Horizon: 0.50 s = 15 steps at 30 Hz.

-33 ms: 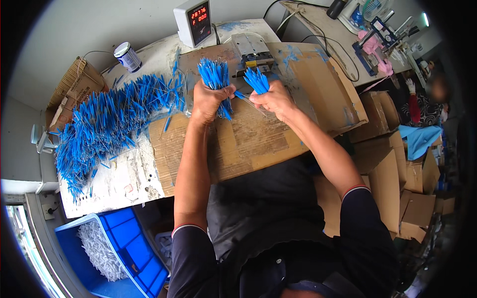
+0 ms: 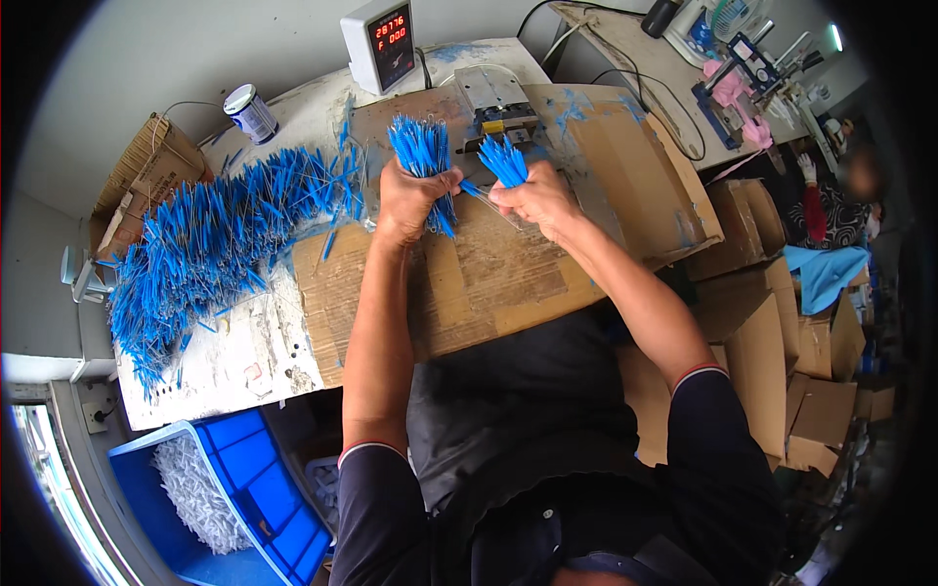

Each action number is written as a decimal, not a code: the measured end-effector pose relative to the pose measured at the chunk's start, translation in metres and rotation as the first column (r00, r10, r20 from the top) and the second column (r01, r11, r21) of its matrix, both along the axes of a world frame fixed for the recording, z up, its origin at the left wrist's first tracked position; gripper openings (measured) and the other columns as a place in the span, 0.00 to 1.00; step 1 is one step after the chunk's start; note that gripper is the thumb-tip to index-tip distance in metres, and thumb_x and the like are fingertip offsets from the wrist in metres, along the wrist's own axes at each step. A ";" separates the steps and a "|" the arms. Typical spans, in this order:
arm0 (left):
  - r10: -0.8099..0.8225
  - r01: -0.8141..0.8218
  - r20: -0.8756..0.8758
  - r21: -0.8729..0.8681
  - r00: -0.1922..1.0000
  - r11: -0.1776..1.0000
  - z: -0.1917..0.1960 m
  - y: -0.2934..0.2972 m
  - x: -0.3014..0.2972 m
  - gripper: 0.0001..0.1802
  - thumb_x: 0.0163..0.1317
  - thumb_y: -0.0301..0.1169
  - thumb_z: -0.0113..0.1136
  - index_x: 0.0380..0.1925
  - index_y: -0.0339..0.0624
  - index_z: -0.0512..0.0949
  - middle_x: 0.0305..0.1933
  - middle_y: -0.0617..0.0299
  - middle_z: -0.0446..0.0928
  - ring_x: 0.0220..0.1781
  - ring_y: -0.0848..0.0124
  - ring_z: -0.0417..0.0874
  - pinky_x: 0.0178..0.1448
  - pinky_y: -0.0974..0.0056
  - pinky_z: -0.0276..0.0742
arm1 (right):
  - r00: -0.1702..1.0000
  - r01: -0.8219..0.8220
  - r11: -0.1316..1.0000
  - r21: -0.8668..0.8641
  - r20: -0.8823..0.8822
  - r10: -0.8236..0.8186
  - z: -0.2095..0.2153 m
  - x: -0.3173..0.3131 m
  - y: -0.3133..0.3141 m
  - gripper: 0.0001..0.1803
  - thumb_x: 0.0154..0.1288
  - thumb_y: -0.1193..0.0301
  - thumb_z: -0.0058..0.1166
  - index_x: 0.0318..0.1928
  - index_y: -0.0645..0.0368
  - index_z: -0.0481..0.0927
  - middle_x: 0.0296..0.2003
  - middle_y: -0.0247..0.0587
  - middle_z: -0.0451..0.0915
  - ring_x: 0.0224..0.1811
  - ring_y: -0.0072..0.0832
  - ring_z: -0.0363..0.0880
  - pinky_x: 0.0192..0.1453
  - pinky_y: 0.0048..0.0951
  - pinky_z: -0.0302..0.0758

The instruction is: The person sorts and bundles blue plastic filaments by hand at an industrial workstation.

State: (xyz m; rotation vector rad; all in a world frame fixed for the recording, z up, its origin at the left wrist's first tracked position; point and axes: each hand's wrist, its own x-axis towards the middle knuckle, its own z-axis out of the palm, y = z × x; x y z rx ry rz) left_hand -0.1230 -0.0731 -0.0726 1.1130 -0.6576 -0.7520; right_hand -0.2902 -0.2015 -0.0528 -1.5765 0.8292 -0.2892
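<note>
My left hand point(image 2: 408, 198) is closed round a thick bunch of slim blue plastic pieces with thin metal wires point(image 2: 420, 146), which stick out above and below the fist. Just to its right, my right hand point(image 2: 537, 195) grips a smaller bunch of the same blue pieces point(image 2: 503, 161), tips pointing up and away. One blue piece with a wire point(image 2: 471, 188) spans the gap between the two hands, near the right fingertips. Both hands are over the cardboard-covered worktop point(image 2: 489, 293). A large heap of these blue pieces point(image 2: 225, 230) spreads across the table to the left.
Beyond my hands are a small metal device point(image 2: 493, 98) and a counter with red digits point(image 2: 379, 47). A can point(image 2: 251, 112) and cardboard box point(image 2: 147, 181) stand far left. A blue bin point(image 2: 264, 469) holds white pieces below. Another person point(image 2: 835, 210) sits at right beside cartons point(image 2: 743, 322).
</note>
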 end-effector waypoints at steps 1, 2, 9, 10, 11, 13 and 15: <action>0.009 -0.009 -0.008 0.009 1.000 1.000 -0.002 0.000 0.000 0.12 0.54 0.18 0.74 0.34 0.36 0.79 0.29 0.60 0.82 0.28 0.71 0.84 0.33 0.66 0.80 | 1.000 0.001 1.000 -0.003 0.001 -0.001 -0.001 -0.002 0.001 0.07 0.60 0.73 0.67 0.34 0.64 0.84 0.22 0.36 0.80 0.17 0.15 0.67 0.19 0.22 0.60; 0.017 -0.017 -0.015 0.018 1.000 1.000 -0.003 0.000 0.001 0.12 0.54 0.18 0.74 0.35 0.36 0.79 0.30 0.59 0.83 0.28 0.70 0.84 0.34 0.66 0.80 | 0.999 -0.004 0.999 0.053 0.045 0.001 -0.002 -0.005 0.002 0.07 0.60 0.73 0.67 0.34 0.64 0.84 0.22 0.37 0.80 0.18 0.17 0.70 0.20 0.22 0.61; 0.070 -0.070 -0.100 0.006 0.993 0.998 -0.001 0.006 0.011 0.11 0.55 0.18 0.74 0.35 0.36 0.79 0.30 0.58 0.83 0.28 0.70 0.84 0.34 0.66 0.80 | 0.975 -0.112 0.971 0.212 0.212 0.066 0.002 -0.033 -0.019 0.09 0.66 0.71 0.65 0.39 0.66 0.83 0.28 0.40 0.81 0.21 0.20 0.73 0.22 0.23 0.65; 0.051 -0.052 -0.082 -0.004 0.995 0.999 -0.001 0.006 0.010 0.12 0.55 0.18 0.74 0.35 0.37 0.79 0.31 0.58 0.83 0.29 0.70 0.84 0.34 0.66 0.80 | 0.975 -0.108 0.971 0.212 0.211 0.063 0.004 -0.035 -0.020 0.09 0.66 0.71 0.65 0.39 0.66 0.83 0.28 0.40 0.81 0.21 0.20 0.73 0.22 0.23 0.65; 0.032 -0.033 -0.063 -0.013 0.998 0.999 -0.001 0.006 0.010 0.12 0.55 0.19 0.74 0.36 0.37 0.79 0.31 0.59 0.83 0.29 0.70 0.85 0.35 0.66 0.80 | 0.973 -0.106 0.957 0.269 0.227 0.044 0.006 -0.036 -0.020 0.10 0.66 0.71 0.65 0.39 0.66 0.83 0.28 0.41 0.81 0.21 0.20 0.73 0.21 0.23 0.65; 0.035 -0.035 -0.078 -0.001 0.996 0.999 0.001 0.006 0.010 0.12 0.54 0.18 0.73 0.36 0.36 0.79 0.31 0.58 0.83 0.29 0.70 0.85 0.35 0.66 0.80 | 0.969 -0.101 0.941 0.323 0.246 0.020 0.008 -0.036 -0.022 0.10 0.66 0.71 0.65 0.39 0.67 0.83 0.28 0.41 0.82 0.21 0.21 0.73 0.21 0.23 0.65; 0.041 -0.040 -0.093 0.012 0.995 0.999 0.002 0.006 0.009 0.12 0.54 0.17 0.73 0.36 0.35 0.79 0.32 0.57 0.84 0.29 0.69 0.84 0.36 0.65 0.80 | 0.957 -0.165 0.878 0.450 0.288 0.032 0.006 -0.036 -0.024 0.10 0.66 0.70 0.65 0.39 0.66 0.83 0.30 0.42 0.83 0.21 0.21 0.74 0.20 0.22 0.65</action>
